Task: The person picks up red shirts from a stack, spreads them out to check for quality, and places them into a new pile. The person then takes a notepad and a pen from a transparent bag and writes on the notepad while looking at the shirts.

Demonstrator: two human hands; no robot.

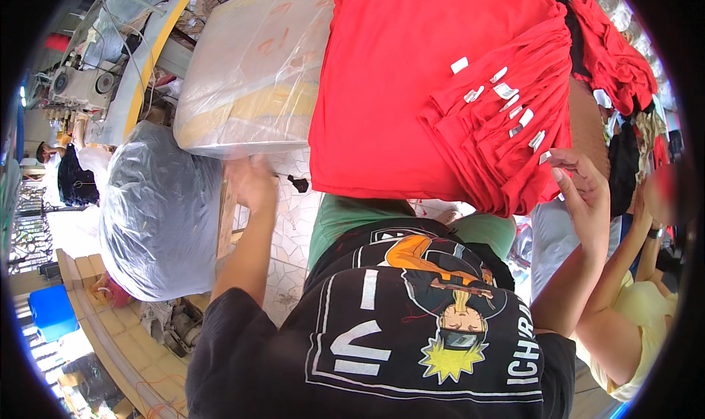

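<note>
A flat pile of red garments (396, 74) lies in front of me. Along its right side the garments are fanned in overlapping layers, with several small white labels (507, 91) sticking up. My right hand (587, 199) is at the right edge of this fan. Its thumb and forefinger are apart, and the forefinger's tip is by a white label (545, 157). My left hand (252, 184) is smeared by motion, below a plastic-wrapped block (253, 66) and beside a stuffed pale plastic bag (158, 221). Its fingers cannot be made out.
More red cloth (609, 44) is heaped at the far right. A co-worker's arm (617, 279) comes in close on my right. Machines (88, 85) stand at the far left, with a blue container (53, 312) lower down. A small black scrap (297, 184) shows against the tiled floor (283, 257).
</note>
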